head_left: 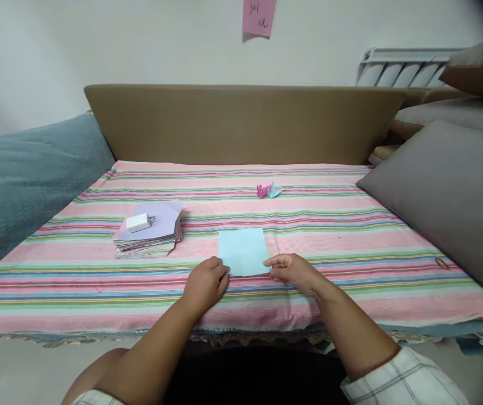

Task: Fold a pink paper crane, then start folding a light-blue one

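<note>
A light blue square sheet of paper lies nearly flat on the striped cloth in front of me. At its lower left corner my left hand is closed, with thumb and fingertips gripping the edge. My right hand pinches the lower right corner between thumb and index finger, its other fingers curled. Beyond the sheet stand two small folded paper figures side by side, a pink one and a light blue one.
To the left, a stack of coloured paper carries a white plug charger. A grey cushion leans at the right, and a blue-green covered armrest borders the left. A brown backrest rises behind the striped cloth.
</note>
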Demonstrator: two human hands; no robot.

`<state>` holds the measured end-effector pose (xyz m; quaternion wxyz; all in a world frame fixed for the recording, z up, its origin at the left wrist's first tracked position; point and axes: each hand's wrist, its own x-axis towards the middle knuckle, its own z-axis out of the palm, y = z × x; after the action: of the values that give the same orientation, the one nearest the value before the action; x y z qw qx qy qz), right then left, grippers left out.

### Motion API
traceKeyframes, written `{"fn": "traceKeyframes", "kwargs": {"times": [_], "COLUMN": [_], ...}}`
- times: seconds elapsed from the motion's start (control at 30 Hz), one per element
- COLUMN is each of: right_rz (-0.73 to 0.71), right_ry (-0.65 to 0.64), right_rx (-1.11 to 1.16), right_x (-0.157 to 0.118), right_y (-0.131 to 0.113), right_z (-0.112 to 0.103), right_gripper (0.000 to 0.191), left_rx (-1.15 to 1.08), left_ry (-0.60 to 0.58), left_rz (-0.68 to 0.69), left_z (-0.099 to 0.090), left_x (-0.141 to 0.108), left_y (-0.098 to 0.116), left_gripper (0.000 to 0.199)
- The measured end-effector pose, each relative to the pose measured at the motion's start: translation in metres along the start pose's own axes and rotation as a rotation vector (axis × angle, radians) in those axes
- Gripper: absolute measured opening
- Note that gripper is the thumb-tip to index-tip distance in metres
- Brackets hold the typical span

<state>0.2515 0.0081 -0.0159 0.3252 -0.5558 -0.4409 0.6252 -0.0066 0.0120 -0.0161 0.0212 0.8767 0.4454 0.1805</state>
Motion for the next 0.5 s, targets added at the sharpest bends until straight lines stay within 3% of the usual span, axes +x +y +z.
{"fn": "traceKeyframes", "kwargs": {"times": [0.5], "right_rz": [-0.154], "right_ry": [0.004], "right_rx": [-0.144], "right_x": [0.0022], "right_y": [0.0018], "right_z": [-0.0002], "right_gripper": [0.022], "left_rx": [-0.009], "left_ry": [0.0], "left_rz": [0.003], "left_z": [-0.0005], "left_x": [0.0004], "left_y": [-0.0005], "left_gripper": [0.022]}}
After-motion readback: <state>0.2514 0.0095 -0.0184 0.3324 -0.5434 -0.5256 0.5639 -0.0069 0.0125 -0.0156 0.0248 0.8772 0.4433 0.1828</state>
